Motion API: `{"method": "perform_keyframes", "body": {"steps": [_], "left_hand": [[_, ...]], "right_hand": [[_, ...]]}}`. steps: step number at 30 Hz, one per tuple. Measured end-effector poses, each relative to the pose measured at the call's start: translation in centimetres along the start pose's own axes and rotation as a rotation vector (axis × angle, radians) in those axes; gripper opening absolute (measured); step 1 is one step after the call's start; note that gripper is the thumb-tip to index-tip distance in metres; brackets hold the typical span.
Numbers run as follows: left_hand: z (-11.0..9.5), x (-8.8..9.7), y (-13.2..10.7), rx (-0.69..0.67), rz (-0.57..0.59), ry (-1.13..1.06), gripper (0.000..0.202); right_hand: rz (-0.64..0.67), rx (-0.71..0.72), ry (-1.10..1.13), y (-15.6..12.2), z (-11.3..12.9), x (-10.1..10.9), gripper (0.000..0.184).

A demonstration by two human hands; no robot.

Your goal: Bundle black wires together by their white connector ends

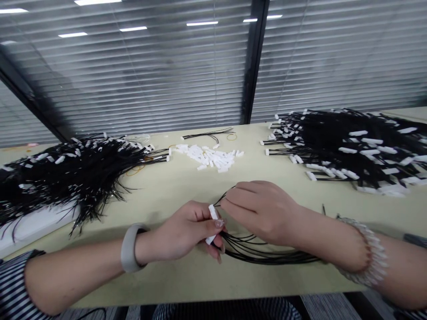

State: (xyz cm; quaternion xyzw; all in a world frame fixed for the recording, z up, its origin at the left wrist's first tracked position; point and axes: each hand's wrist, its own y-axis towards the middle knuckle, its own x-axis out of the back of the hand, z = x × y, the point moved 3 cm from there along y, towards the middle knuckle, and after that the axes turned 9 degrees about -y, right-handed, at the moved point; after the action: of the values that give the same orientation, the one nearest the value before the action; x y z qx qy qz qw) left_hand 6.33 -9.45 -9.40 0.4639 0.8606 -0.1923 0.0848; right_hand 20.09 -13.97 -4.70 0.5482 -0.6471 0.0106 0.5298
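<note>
A long white connector housing (213,212) is pinched between the thumb and fingers of my left hand (188,229). Several black wires (260,257) run from it to the right, curving beneath my right forearm. My right hand (262,211) is just right of the housing, its fingers bent together at a thin black wire (218,201) near the housing's upper end. The tips of those fingers are hidden behind the hand, so the exact grip on the wire does not show.
Loose white connector housings (213,156) lie in a pile mid-table. A heap of black wires (76,173) with white connectors covers the left, partly over a white tray (43,224). Another heap of wired connectors (347,142) is at right. Window blinds (160,75) stand behind the table.
</note>
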Motion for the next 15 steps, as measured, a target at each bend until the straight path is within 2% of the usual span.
{"method": "perform_keyframes", "body": {"steps": [7, 11, 15], "left_hand": [[0.2, 0.2, 0.2, -0.045, 0.026, 0.041, 0.026], [-0.1, 0.4, -0.1, -0.08, -0.008, 0.051, 0.023], [-0.9, 0.4, -0.6, -0.028, -0.066, 0.048, 0.031]], "right_hand": [[0.022, -0.045, 0.003, -0.1, -0.4, -0.3, 0.023], [0.048, -0.17, 0.041, -0.6, -1.2, -0.3, 0.019], [0.039, -0.297, 0.085, -0.7, -1.8, -0.2, 0.021]]}}
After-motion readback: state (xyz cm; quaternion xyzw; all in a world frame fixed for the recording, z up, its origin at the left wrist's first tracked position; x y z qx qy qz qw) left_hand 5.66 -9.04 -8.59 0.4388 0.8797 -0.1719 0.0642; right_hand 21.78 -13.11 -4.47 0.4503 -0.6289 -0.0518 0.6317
